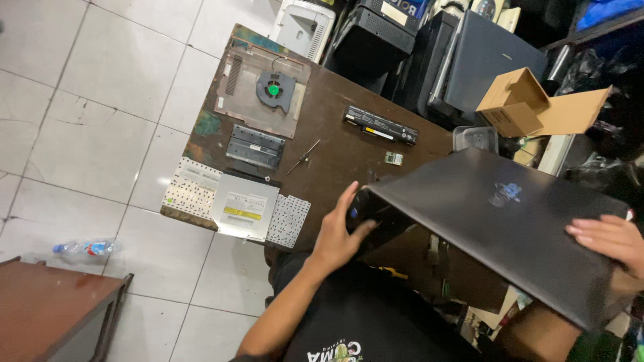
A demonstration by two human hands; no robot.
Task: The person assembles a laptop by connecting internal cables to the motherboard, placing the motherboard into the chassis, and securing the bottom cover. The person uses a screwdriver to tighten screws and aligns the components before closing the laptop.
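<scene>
Over a brown table (335, 144), both hands' fingers (343, 204) clamp the black laptop (510, 228).

Head view, steeply down, close
</scene>
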